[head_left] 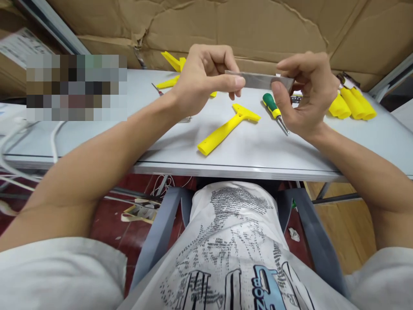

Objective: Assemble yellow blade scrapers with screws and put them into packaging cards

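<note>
A thin, flat grey metal blade [263, 80] is held level above the table between my two hands. My left hand [214, 71] pinches its left end between thumb and fingers. At the right end, the thumb of my right hand [306, 88] presses on the blade, with the index finger lifted and curved above it. Below them lies a yellow plastic scraper handle [224, 131], its wide head pointing away from me. A screwdriver with a green and yellow grip [272, 105] rests beside it, near my right hand.
More yellow scraper parts [169, 82] lie behind my left hand, near a thin red-handled tool [157, 89]. Several yellow handles [356, 103] are grouped at the right. A cardboard sheet [238, 28] stands along the table's [164, 150] back. White cables [53, 137] hang over the left side.
</note>
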A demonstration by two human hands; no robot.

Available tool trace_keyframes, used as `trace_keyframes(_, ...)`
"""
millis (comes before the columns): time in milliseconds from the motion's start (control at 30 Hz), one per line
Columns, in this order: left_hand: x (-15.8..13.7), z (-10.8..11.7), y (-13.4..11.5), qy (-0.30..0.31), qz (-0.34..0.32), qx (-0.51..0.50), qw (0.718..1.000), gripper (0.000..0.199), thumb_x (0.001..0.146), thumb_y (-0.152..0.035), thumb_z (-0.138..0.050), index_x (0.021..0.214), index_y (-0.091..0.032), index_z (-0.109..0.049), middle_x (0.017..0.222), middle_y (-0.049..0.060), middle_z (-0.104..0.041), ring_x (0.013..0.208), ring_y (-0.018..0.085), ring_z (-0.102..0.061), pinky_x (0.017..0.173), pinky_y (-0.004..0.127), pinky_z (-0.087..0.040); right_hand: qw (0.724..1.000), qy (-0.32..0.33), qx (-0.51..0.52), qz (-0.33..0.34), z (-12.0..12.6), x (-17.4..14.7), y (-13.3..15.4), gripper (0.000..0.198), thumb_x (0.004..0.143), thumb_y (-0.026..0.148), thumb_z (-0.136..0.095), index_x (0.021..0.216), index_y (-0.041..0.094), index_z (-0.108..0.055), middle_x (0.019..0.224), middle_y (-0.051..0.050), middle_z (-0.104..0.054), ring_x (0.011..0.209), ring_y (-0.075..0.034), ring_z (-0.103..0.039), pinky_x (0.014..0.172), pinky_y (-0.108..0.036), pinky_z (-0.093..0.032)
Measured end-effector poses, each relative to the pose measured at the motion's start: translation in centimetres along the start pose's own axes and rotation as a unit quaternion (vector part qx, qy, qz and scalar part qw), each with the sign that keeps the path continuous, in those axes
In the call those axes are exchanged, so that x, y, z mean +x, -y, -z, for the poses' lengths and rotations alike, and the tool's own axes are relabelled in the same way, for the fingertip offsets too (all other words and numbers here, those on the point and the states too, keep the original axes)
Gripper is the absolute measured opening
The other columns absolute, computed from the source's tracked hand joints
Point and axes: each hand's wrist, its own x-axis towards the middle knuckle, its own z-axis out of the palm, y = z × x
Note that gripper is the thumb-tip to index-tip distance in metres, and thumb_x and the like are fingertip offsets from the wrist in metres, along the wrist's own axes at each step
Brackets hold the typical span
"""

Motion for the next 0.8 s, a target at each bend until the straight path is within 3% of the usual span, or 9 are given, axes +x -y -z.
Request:
trace_keyframes(100, 0.1, 0.0, 0.0, -0.015, 0.042, 0.019, 0.999, 0.055, 0.079, -0.074, -0.085, 0.091, -0.025, -0.064, 0.095, 0.004, -0.070, 0.112, 0.035, -0.080, 0.075, 0.040, -0.056, 1.000, -0.004, 0.001, 0.016, -0.3, 0.0, 0.1, 0.043, 0.108, 0.070, -0.062, 0.131, 0.036, -0.073, 0.110, -0.007, -0.070, 0.085, -0.019, -0.065, 0.073, -0.037, -0.058)
trace_keyframes(233, 0.0, 0.0, -0.2, -0.016, -0.005, -0.001, 1.000, 0.056, 0.081, -0.074, -0.084, 0.086, -0.024, -0.060, 0.089, 0.003, -0.068, 0.106, 0.033, -0.080, 0.078, 0.043, -0.060, 1.000, -0.007, -0.017, -0.003, -0.3, 0.0, 0.5, 0.054, 0.106, 0.078, -0.057, 0.129, 0.033, -0.075, 0.112, -0.009, -0.070, 0.094, -0.023, -0.069, 0.077, -0.040, -0.060)
trace_keyframes(333, 0.0, -0.1, -0.2, -0.013, 0.019, 0.024, 0.999, 0.042, 0.089, -0.061, -0.086, 0.093, -0.024, -0.066, 0.091, 0.001, -0.070, 0.107, 0.031, -0.081, 0.078, 0.040, -0.058, 0.998, 0.044, -0.010, -0.041, -0.1, 0.3, 0.8, 0.061, 0.099, 0.082, -0.066, 0.137, 0.035, -0.074, 0.104, -0.008, -0.071, 0.089, -0.024, -0.070, 0.078, -0.042, -0.061)
trace_keyframes(467, 0.4, -0.6, 0.9, 0.043, -0.009, 0.030, 0.999, 0.027, 0.094, -0.043, -0.086, 0.096, -0.021, -0.070, 0.092, 0.002, -0.073, 0.098, 0.023, -0.079, 0.087, 0.038, -0.061, 0.992, 0.117, 0.006, -0.050, -0.4, 0.6, 0.9, 0.052, 0.101, 0.071, -0.073, 0.136, 0.033, -0.079, 0.090, -0.006, -0.074, 0.075, -0.022, -0.067, 0.085, -0.047, -0.061)
trace_keyframes(567, 1.0, -1.0, 2.9, 0.068, -0.025, 0.098, 0.992, 0.036, 0.087, -0.041, -0.093, 0.107, -0.021, -0.072, 0.111, 0.006, -0.078, 0.106, 0.023, -0.075, 0.092, 0.035, -0.059, 0.991, 0.109, 0.008, -0.073, -1.1, 0.6, 0.4, 0.035, 0.103, 0.061, -0.074, 0.119, 0.032, -0.085, 0.088, -0.006, -0.075, 0.079, -0.025, -0.067, 0.089, -0.048, -0.058)
trace_keyframes(667, 1.4, -1.0, 4.8, 0.095, -0.032, 0.166, 0.981, 0.046, 0.085, -0.044, -0.091, 0.119, -0.021, -0.071, 0.124, 0.009, -0.078, 0.113, 0.025, -0.072, 0.092, 0.033, -0.056, 0.988, 0.094, 0.039, -0.118, -1.6, 0.6, -0.7, 0.031, 0.100, 0.059, -0.080, 0.113, 0.031, -0.085, 0.085, -0.005, -0.076, 0.077, -0.025, -0.065, 0.087, -0.048, -0.057)
trace_keyframes(800, 1.3, -0.7, 5.6, 0.165, -0.034, 0.227, 0.959, 0.043, 0.093, -0.058, -0.080, 0.116, -0.021, -0.076, 0.128, 0.012, -0.077, 0.122, 0.032, -0.068, 0.107, 0.041, -0.051, 0.981, 0.100, 0.071, -0.149, -1.7, 0.8, -2.2, 0.032, 0.096, 0.054, -0.087, 0.117, 0.029, -0.084, 0.090, -0.005, -0.082, 0.069, -0.022, -0.065, 0.086, -0.049, -0.059)
